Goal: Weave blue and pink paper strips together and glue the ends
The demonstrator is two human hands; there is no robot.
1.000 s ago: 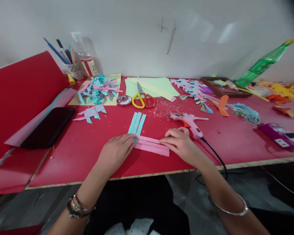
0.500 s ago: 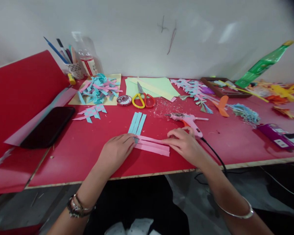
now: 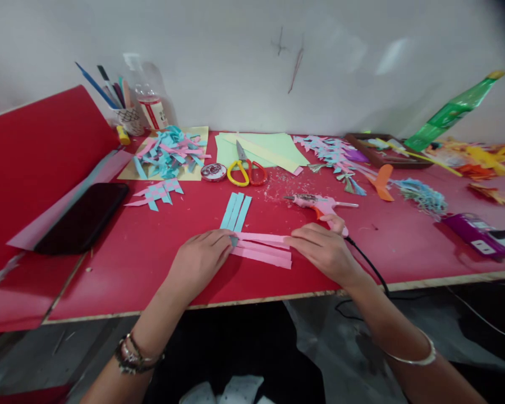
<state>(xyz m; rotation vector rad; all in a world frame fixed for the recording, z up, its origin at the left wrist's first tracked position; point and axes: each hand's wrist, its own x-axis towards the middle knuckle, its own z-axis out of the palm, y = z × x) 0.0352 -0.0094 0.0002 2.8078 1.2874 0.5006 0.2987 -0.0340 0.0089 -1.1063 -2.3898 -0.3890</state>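
My left hand lies on the red table with its fingers pressed on the spot where several blue paper strips cross the pink paper strips. My right hand grips the right end of the top pink strip, fingers pinched together. The blue strips run away from me; the pink strips lie sideways between my hands. A pink glue gun lies just behind my right hand, its black cord trailing off the table's front edge.
Behind are yellow-and-red scissors, a round tin, light green sheets and a heap of blue and pink scraps. A black phone lies left. A woven paper piece, a pen cup, a green bottle.
My right hand has slid a little right and towards me along the pink strips, and now covers the glue gun's handle. My left hand has stayed put.
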